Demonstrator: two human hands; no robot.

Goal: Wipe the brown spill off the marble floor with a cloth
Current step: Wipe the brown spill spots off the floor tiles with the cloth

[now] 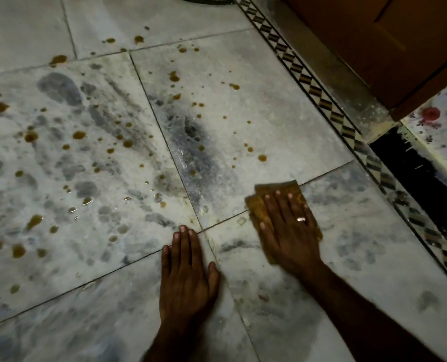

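Cloth [272, 197] flat under right hand [287, 231] fingers [269, 205], edges protruding beyond.

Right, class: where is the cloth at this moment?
In the head view, the cloth lies lower right on the marble floor, flat under the right hand.

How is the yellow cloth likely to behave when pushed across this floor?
The yellow cloth looks folded and limp, so it probably bunches unless the right hand presses it flat. Thin, so likely light. It should glide easily over the glossy marble floor.
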